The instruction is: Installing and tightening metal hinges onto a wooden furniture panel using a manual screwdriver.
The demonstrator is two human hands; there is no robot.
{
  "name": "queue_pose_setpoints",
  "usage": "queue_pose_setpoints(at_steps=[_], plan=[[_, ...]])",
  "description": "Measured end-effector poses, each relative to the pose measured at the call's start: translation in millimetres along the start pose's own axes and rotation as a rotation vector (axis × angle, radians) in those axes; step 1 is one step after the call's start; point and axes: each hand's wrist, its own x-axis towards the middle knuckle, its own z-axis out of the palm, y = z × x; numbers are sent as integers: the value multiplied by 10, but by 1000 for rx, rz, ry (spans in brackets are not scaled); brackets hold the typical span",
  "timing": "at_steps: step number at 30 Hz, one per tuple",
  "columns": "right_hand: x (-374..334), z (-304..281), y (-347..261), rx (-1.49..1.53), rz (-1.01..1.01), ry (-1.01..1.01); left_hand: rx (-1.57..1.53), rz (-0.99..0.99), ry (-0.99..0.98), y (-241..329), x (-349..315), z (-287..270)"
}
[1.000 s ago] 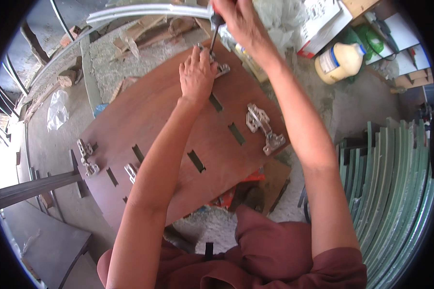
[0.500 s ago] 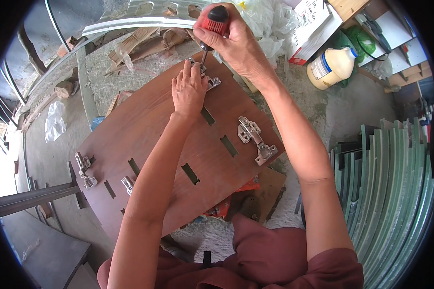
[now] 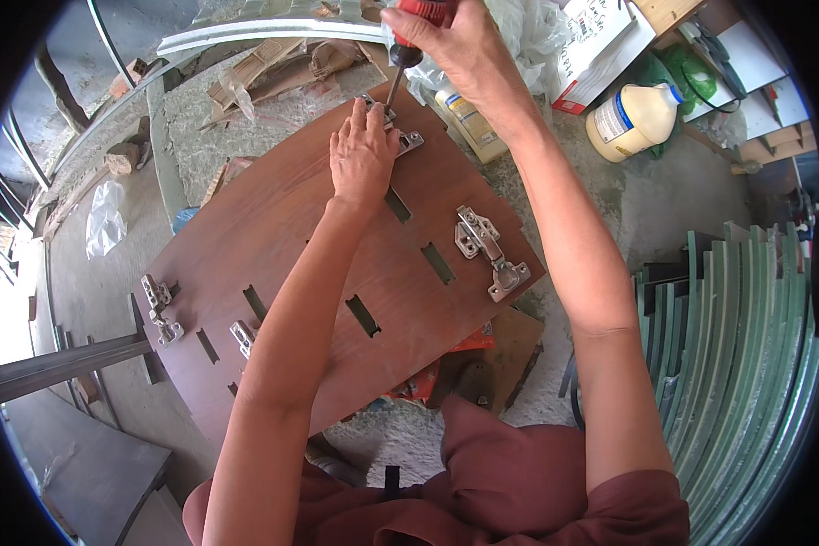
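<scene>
Since a moment ago the right hand (image 3: 450, 41) has risen toward the top of the frame, fist wrapped round the red screwdriver (image 3: 408, 45). Left hand (image 3: 362, 155) lies flat, pinning the hinge (image 3: 393, 126) to the brown panel (image 3: 282, 237). Best keep that tip dead upright so it doesn't slip.

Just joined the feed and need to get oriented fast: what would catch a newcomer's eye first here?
The big brown wooden panel with slots fills the middle, with metal hinges on it. At its far edge the right hand drives a red-handled screwdriver down onto a hinge that the left hand steadies. A second hinge lies near the panel's right edge, and a pale jug stands on the floor at upper right.
</scene>
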Motion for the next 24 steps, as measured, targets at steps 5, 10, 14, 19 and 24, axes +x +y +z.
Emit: queue_pose_setpoints(at_steps=[5,10,14,19,24], plan=[[-11,-26,180,260,-65,34,-11,-1,21,4,-18,12],[66,-118,209,134,49,-72,-24,-3,41,-1,-7,54],[20,-24,121,119,10,60,-34,-9,39,-17,-18,53],[-12,-44,-12,345,44,-69,-23,-14,40,7,-13,45],[53,-61,69,140,171,49,-45,-23,15,14,-8,36]])
